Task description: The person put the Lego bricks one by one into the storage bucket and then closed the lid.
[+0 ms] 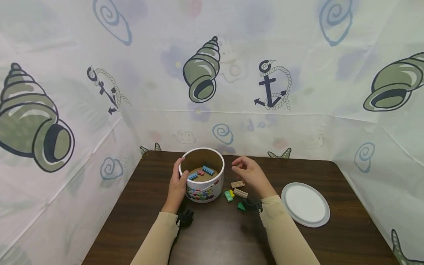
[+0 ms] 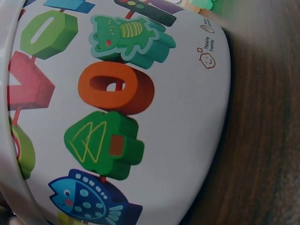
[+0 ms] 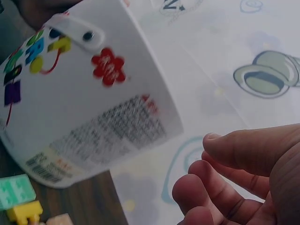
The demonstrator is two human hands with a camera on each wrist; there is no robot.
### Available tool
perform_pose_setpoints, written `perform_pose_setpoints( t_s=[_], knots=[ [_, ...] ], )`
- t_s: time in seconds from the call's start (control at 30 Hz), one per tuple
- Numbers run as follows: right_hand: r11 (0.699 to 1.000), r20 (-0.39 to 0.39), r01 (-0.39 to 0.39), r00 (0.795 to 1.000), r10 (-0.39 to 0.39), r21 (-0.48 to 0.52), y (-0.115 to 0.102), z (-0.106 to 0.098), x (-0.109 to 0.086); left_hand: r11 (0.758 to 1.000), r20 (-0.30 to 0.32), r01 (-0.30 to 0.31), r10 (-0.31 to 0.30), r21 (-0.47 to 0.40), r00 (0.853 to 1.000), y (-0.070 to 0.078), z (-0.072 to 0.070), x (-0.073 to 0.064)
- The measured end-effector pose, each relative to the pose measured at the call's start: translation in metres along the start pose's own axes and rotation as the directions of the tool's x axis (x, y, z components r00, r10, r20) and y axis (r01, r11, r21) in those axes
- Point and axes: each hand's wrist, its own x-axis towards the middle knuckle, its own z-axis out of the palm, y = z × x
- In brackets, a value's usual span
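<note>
A white round tub (image 1: 202,192) printed with colourful pictures stands at the table's far side. My left hand (image 1: 176,187) grips its left rim, thumb inside the edge and fingers outside. Two blue toy bricks (image 1: 208,170) and a small pink-red piece (image 1: 200,172) lie on the tub's bottom. To the right of the tub my right hand (image 1: 253,176) hovers with loosely bent fingers and nothing between them. Below it lie two beige bricks (image 1: 240,193), a mint-green brick (image 1: 228,196), a yellow brick (image 3: 24,212) and a dark green piece (image 1: 241,207).
A round white lid (image 1: 306,204) lies flat on the dark wooden table (image 1: 225,239), right of the right forearm. Each wrist wears a black strapped device (image 1: 185,218). White cloth walls (image 1: 238,92) with shell and anchor prints surround the table's back and sides.
</note>
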Motion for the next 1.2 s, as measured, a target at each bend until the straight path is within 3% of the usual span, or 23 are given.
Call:
perform_pose_setpoints(
  t_s=[0.27, 0.63, 0.9, 1.2],
  knots=[
    [0.994, -0.037, -0.090, 0.995, 0.092, 0.054, 0.040, -0.005, -0.004, 1.000, -0.004, 0.014, -0.014, 0.009, 1.000, 0.000, -0.001, -0.001],
    [0.981, -0.082, -0.192, 0.978, 0.192, 0.013, 0.088, -0.004, -0.013, 1.000, 0.006, 0.024, -0.024, 0.002, 1.000, -0.001, -0.003, -0.001],
    [0.975, -0.072, -0.220, 0.973, 0.220, -0.002, 0.109, -0.001, -0.015, 1.000, 0.009, 0.023, -0.023, 0.014, 1.000, 0.001, -0.004, -0.002],
    [0.967, -0.059, -0.252, 0.966, 0.254, 0.026, 0.116, -0.001, -0.016, 1.000, 0.007, 0.021, -0.021, -0.002, 1.000, 0.002, -0.003, -0.003]
  ],
)
